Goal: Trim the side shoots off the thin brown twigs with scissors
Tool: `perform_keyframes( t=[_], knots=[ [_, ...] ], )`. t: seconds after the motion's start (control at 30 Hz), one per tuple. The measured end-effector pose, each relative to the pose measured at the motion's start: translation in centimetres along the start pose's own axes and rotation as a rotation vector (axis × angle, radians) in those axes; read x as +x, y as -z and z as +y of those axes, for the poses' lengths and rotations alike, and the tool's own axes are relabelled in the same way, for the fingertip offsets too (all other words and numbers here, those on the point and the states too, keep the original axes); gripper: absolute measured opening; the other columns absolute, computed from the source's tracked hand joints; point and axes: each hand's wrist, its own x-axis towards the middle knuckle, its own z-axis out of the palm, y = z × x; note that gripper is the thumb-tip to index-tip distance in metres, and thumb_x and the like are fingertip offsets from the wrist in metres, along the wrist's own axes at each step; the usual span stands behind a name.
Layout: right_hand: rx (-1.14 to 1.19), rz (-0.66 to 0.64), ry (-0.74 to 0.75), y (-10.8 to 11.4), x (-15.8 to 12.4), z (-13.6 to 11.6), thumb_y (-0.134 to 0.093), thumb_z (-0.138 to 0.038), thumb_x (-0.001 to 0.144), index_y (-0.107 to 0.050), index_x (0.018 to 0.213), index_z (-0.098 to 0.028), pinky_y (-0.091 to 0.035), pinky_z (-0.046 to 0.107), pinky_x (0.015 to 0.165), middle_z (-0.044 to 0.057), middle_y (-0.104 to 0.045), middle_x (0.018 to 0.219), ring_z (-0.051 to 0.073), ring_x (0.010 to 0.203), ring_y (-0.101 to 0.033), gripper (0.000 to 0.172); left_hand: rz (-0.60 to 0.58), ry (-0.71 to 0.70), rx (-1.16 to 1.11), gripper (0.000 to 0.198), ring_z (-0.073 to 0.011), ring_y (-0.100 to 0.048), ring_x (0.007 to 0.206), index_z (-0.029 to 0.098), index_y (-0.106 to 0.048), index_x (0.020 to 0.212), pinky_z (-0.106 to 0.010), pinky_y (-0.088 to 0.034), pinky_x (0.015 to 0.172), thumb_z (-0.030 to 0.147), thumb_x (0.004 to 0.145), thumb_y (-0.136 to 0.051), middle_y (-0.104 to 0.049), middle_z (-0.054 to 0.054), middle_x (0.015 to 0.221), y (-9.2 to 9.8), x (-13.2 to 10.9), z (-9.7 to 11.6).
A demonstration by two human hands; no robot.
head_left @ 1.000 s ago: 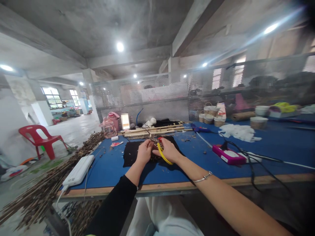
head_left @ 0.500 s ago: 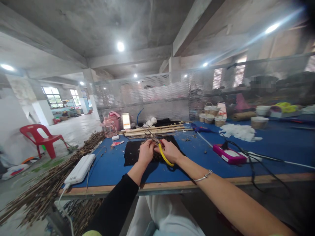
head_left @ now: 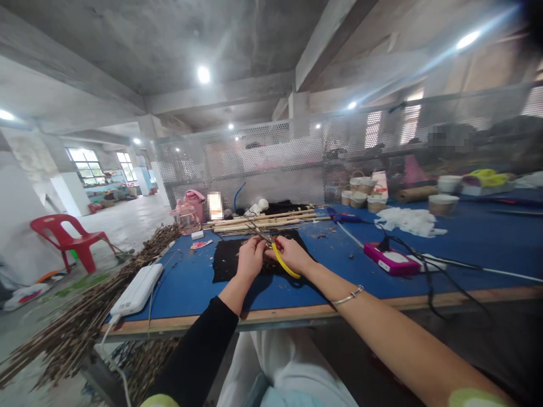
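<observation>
My right hand [head_left: 294,259] is closed on a pair of scissors with yellow handles [head_left: 285,262]; the blades point forward and left, away from me. Close beside it, my left hand [head_left: 250,260] is closed, its fingertips pinched near the blades. What the left fingers hold is too small and covered to make out. Both hands are above a black cloth [head_left: 223,261] on the blue tabletop [head_left: 190,297], with brown plant bits scattered around. Just beyond the cloth lie several pale sticks [head_left: 271,221].
A white power bank [head_left: 138,288] lies left, by bundled dry stalks [head_left: 91,316]. On the right are a magenta box [head_left: 388,261] with black cables, a blue glue gun [head_left: 345,217], crumpled white material [head_left: 409,222] and small buckets [head_left: 358,199]. A pink jar [head_left: 188,220] stands at the back; a red chair [head_left: 70,240] is beyond.
The view has shifted slightly. Both hands stay close together over the cloth, with the scissors still in my right hand; they have barely moved.
</observation>
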Motion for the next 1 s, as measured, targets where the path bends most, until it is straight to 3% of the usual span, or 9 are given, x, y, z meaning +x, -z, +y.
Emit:
perform_keyframes(
  t=[0.17, 0.33, 0.47, 0.57, 0.77, 0.87, 1.0],
  knots=[
    [0.007, 0.022, 0.042, 0.1, -0.2, -0.4, -0.064, -0.041, 0.065, -0.048, 0.091, -0.018, -0.036, 0.022, 0.060, 0.003, -0.059, 0.081, 0.014, 0.070, -0.054, 0.038, -0.058, -0.063, 0.046, 0.021, -0.0125, -0.054, 0.065, 0.018, -0.062, 0.082, -0.022, -0.039, 0.063, 0.025, 0.081, -0.042, -0.063, -0.003, 0.071, 0.1, -0.2, 0.5],
    [0.009, -0.021, -0.008, 0.1, -0.2, -0.2, -0.058, -0.042, 0.069, -0.048, 0.078, -0.018, -0.034, 0.021, 0.054, 0.001, -0.057, 0.069, 0.013, 0.061, -0.050, 0.028, -0.044, -0.047, 0.100, 0.019, -0.0131, -0.056, 0.067, 0.018, -0.061, 0.079, -0.022, -0.039, 0.064, 0.027, 0.081, -0.044, -0.064, -0.004, 0.073, 0.2, -0.1, 0.5],
    [-0.001, -0.013, -0.009, -0.3, 0.0, 0.4, -0.057, -0.045, 0.069, -0.046, 0.071, -0.018, -0.032, 0.021, 0.051, 0.000, -0.054, 0.064, 0.011, 0.055, -0.045, 0.029, -0.031, 0.004, 0.136, 0.025, -0.0123, -0.053, 0.057, 0.017, -0.057, 0.066, -0.022, -0.038, 0.057, 0.032, 0.080, -0.044, -0.058, -0.002, 0.059, 0.2, -0.2, 0.3],
    [0.018, -0.042, -0.027, -0.6, 0.1, 0.8, -0.055, -0.046, 0.069, -0.046, 0.068, -0.018, -0.032, 0.021, 0.050, -0.001, -0.053, 0.062, 0.010, 0.054, -0.043, 0.030, -0.079, 0.089, 0.017, 0.027, -0.0116, -0.053, 0.049, 0.018, -0.051, 0.061, -0.022, -0.039, 0.050, 0.036, 0.080, -0.043, -0.054, 0.000, 0.051, 0.1, -0.1, 0.2],
    [0.025, -0.102, -0.046, -0.2, 0.1, 0.9, -0.052, -0.051, 0.070, -0.046, 0.067, -0.018, -0.032, 0.020, 0.050, -0.001, -0.053, 0.061, 0.010, 0.055, -0.045, 0.034, -0.272, 0.369, -0.384, 0.025, -0.0121, -0.056, 0.043, 0.018, -0.044, 0.069, -0.022, -0.044, 0.042, 0.040, 0.079, -0.044, -0.054, 0.002, 0.049, -0.2, 0.1, -0.3],
    [-0.086, -0.069, -0.052, 0.1, 0.0, 0.7, -0.054, -0.053, 0.070, -0.048, 0.072, -0.018, -0.032, 0.021, 0.053, 0.002, -0.056, 0.067, 0.013, 0.059, -0.049, 0.035, -0.287, 0.320, -0.359, 0.024, -0.0122, -0.058, 0.045, 0.017, -0.046, 0.070, -0.022, -0.046, 0.042, 0.040, 0.079, -0.045, -0.056, 0.001, 0.053, -0.1, 0.1, -0.5],
    [-0.141, -0.070, -0.041, 0.2, -0.1, 0.6, -0.058, -0.054, 0.067, -0.048, 0.088, -0.018, -0.034, 0.021, 0.056, 0.006, -0.061, 0.080, 0.015, 0.068, -0.055, 0.043, -0.323, 0.153, -0.200, 0.023, -0.0117, -0.059, 0.048, 0.016, -0.052, 0.071, -0.021, -0.046, 0.043, 0.036, 0.079, -0.044, -0.060, -0.002, 0.062, 0.3, -0.1, -0.5]
  ],
)
